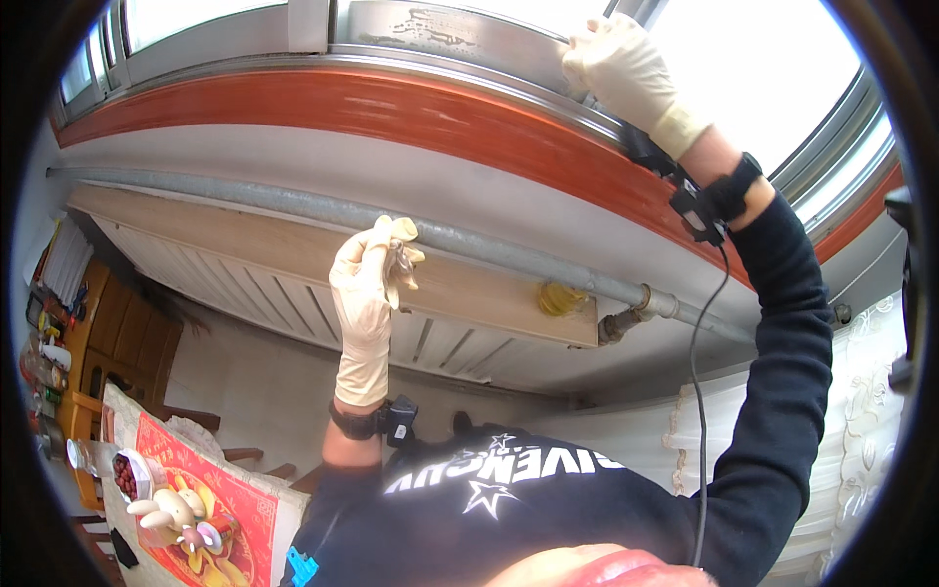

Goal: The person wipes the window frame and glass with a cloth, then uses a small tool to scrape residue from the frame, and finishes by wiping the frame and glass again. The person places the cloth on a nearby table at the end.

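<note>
My left hand (367, 286), in a cream rubber glove, is raised in front of the radiator and the pipe. Its fingers are closed around a small crumpled greyish cloth or sheet (399, 265); the material is unclear. Higher up on the right, my right hand (623, 73) wears a matching glove and is at the lower frame of the window. Its fingers are curled, and whatever they may hold is hidden. Dark wet streaks mark the metal window frame (447, 33) left of that hand.
Below the window runs a red-brown sill (367, 103), then a grey pipe (293, 205) above a cream radiator (242, 282). A yellow object (561, 299) sits at the radiator's right end. A cable (700, 411) hangs along my right arm. A cluttered table (282, 506) stands lower left, lace curtain (821, 455) right.
</note>
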Demonstrator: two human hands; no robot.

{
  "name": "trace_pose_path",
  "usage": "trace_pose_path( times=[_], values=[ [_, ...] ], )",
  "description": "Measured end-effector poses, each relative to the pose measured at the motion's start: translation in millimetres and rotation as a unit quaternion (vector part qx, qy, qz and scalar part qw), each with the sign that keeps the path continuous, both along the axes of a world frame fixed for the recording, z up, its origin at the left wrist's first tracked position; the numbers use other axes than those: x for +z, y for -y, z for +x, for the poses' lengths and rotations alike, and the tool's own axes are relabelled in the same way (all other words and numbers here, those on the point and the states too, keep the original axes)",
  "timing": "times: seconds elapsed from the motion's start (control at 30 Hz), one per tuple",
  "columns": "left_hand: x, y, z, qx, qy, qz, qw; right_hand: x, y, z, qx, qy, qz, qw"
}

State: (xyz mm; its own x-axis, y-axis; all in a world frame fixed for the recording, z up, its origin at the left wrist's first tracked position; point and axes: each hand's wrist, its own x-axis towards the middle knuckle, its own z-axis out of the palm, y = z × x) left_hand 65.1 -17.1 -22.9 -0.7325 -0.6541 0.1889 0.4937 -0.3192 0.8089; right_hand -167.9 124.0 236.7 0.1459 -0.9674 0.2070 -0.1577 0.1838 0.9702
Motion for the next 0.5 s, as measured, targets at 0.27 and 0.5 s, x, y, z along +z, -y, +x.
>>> trace_pose_path(
  times=[0.27,0.5],
  values=[
    [5,-30,7,-0.035,-0.099,-0.001,0.994,-16,20,-20,0.093,0.103,-0.036,0.990],
    [5,-38,19,0.004,-0.080,-0.023,0.997,7,-10,-26,0.128,0.347,-0.087,0.925]
  ],
)
